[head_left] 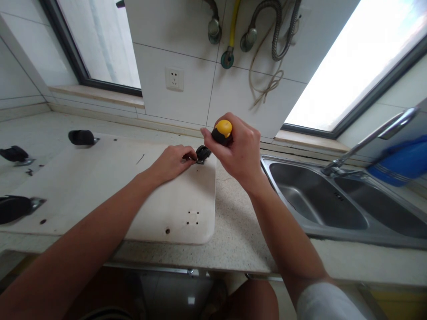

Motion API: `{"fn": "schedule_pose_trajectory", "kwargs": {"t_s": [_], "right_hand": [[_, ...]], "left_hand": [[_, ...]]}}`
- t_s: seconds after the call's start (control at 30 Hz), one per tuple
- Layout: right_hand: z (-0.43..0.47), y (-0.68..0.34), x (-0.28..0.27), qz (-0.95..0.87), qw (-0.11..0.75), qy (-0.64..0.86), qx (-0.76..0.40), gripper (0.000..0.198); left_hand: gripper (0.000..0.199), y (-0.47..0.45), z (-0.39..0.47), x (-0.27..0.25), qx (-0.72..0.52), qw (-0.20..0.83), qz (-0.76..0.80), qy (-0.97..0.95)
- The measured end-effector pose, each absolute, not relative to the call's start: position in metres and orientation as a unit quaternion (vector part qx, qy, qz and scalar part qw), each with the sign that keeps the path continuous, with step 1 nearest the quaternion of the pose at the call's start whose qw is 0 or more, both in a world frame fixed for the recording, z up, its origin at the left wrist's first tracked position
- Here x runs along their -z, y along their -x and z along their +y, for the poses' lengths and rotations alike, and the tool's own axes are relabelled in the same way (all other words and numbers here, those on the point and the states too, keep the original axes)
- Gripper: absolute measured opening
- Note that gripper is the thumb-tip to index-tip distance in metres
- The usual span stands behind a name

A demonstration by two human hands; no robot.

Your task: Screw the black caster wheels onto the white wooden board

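Note:
My right hand [238,149] is wrapped round a screwdriver [222,131] with a yellow and black handle, its end facing up at me. The screwdriver's shaft and tip are hidden behind the hand. Beneath it, a black caster wheel [203,153] stands at the back right corner of a white board [160,200]. My left hand [173,162] rests on the board, thumb and fingertips pinched at the caster's metal plate. Whether a screw is between them I cannot tell. Several small holes [192,218] mark the board's front right corner.
More casters sit at the left: one at the back [82,138], one at the front [15,209], another at the far left [15,154] near small dark pieces [30,172]. A steel double sink [316,195] with a tap [370,142] is on the right. Pipes hang on the tiled wall.

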State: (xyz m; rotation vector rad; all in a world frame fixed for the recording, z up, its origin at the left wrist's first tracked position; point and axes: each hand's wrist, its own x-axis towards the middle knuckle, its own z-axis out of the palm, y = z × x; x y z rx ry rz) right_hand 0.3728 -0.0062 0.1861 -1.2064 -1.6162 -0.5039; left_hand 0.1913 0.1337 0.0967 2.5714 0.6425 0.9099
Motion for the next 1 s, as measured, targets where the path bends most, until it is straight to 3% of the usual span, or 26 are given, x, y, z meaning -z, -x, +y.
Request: {"fn": "schedule_pose_trajectory", "kwargs": {"t_s": [0.43,1.0], "right_hand": [[-0.0057,-0.3704,-0.1837,-0.679,0.486,0.507,0.213,0.032],[-0.006,-0.3685,-0.1808,-0.686,0.461,0.516,0.224,0.028]], "left_hand": [[0.016,-0.1904,0.1336,-0.0942,-0.292,0.084,0.207,-0.93],[0.022,-0.1927,0.1311,-0.0906,-0.284,0.062,0.201,-0.936]]}}
